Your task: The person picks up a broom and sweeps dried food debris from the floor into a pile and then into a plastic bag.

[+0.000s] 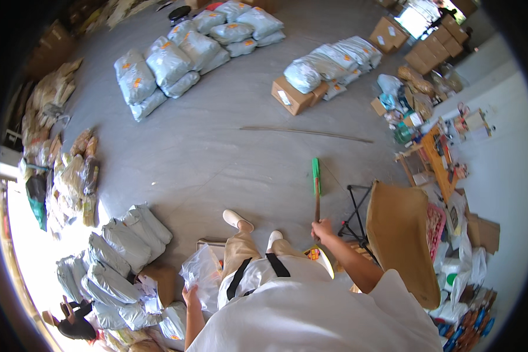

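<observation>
My right hand (321, 231) is closed round the wooden handle of a broom with a green head (316, 176), held out over the grey floor. On the other side, my left hand (191, 295) grips a clear plastic bag (202, 275) that hangs crumpled beside my leg. Below my hands stand my feet in pale slip-on shoes. Near my right forearm is a folding chair with a tan fabric seat (398, 242) and a black metal frame. Close to my left hand stands an open cardboard box (160, 284) with papers in it.
Stuffed grey plastic sacks (174, 66) lie piled ahead, and more (125, 246) at the left. A thin rod (306, 131) lies across the floor. Further right are a cardboard box (294, 97) under sacks and a wooden table (440, 163) with clutter by the wall.
</observation>
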{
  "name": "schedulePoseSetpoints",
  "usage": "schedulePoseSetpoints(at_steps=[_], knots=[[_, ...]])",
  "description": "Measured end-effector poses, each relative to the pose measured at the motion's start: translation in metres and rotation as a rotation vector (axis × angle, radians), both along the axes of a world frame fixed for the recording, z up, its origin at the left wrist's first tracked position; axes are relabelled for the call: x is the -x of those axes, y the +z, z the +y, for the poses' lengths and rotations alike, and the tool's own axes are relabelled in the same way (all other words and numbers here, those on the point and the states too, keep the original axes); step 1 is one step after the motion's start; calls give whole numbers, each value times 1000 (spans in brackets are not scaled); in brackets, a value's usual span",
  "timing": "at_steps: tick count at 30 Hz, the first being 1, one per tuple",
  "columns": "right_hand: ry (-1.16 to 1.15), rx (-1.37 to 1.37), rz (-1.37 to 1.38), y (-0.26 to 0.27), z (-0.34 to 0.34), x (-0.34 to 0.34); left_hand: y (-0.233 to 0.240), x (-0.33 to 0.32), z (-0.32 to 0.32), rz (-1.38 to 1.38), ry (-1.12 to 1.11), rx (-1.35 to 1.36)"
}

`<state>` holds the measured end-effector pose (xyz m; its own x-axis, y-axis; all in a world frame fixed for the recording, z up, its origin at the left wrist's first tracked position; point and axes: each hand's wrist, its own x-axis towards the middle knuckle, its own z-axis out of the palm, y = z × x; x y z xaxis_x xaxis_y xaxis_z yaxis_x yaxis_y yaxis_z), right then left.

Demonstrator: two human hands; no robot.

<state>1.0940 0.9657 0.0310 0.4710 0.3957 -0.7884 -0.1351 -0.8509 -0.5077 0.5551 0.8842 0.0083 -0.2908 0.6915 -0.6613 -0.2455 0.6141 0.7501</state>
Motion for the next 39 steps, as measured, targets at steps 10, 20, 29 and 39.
schedulePoseSetpoints(at_steps=[10,20,29,39], knots=[[475,-72,396,26,176,210,15,12,77,31,194,-14],[679,-128,648,28,301,266,46,54,90,120,520,-9],[609,-27,308,65,408,205,-4,7,49,168,759,264],[751,138,562,50,504,313,45,-82,179,96,1029,186]])
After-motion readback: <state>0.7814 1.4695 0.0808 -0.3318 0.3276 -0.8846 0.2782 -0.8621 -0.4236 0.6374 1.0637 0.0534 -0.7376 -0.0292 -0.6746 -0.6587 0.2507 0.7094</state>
